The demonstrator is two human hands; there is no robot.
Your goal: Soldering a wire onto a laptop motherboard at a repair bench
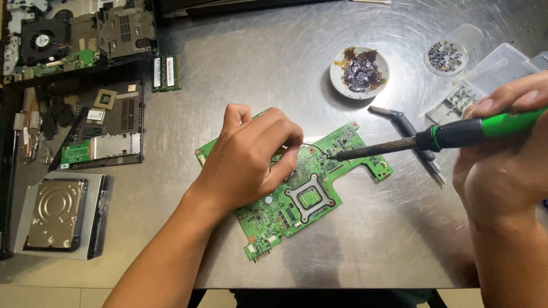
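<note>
A green circuit board (311,197) lies flat on the metal table, with a square socket near its middle. My left hand (251,157) rests curled on the board's left part, fingertips pinched at a spot on it; whether something thin is held there I cannot make out. My right hand (505,159) grips a soldering iron (451,136) with a green and black handle. Its dark metal tip reaches left and touches the board just right of my left fingertips.
A small white dish (359,71) of dark residue stands behind the board. Grey tweezers (414,134) lie under the iron. Clear plastic containers (456,54) with small metal parts sit at the far right. A hard drive (54,214), memory sticks (166,72) and an opened laptop chassis (74,40) fill the left side.
</note>
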